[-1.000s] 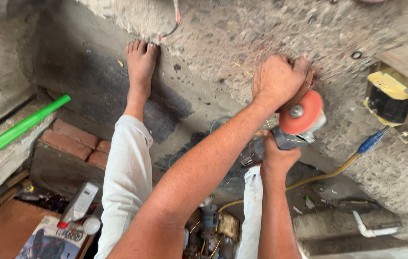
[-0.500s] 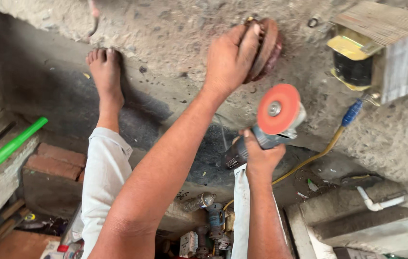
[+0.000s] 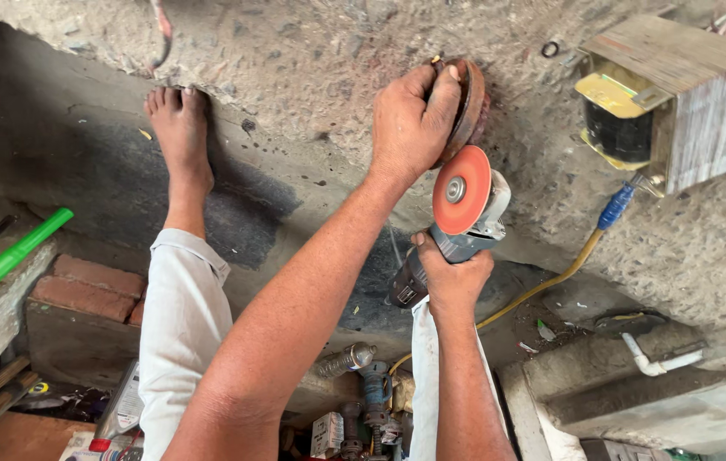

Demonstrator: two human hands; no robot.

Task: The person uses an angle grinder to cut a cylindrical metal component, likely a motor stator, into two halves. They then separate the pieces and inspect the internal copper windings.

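The left hand [image 3: 410, 128] is curled firmly around a round, rust-brown metal part [image 3: 468, 109], thick at the rim and disc-like in shape, with the fingers wrapped over its top edge and the thumb side hidden behind it; the part is held on edge just above the rough concrete floor [image 3: 295, 60], whose surface is grey, gritty and pitted. Directly below it, the right hand [image 3: 451, 277] is closed tight on the dark cylindrical body of an angle grinder [image 3: 453, 235], gripping it from underneath. The grinder's orange abrasive disc [image 3: 461, 189] is flat and circular with a shiny metal hub at its centre, and its upper edge sits just beside the lower rim of the rusty part, nearly touching it; whether they actually meet cannot be told. A yellow cable [image 3: 551, 277] with a blue end sleeve [image 3: 615, 207] trails across the floor to the right, toward a boxy transformer [image 3: 666, 102] made of stacked grey steel plates with a dark winding and yellow wrapping. The person's bare foot [image 3: 177, 128] rests flat on a darker, smoother patch of concrete to the left, the leg in pale cloth. Further left lie reddish bricks [image 3: 81, 286] and a smooth green plastic pipe [image 3: 8, 260]. A white pipe elbow [image 3: 658, 363] lies on a concrete ledge at lower right.
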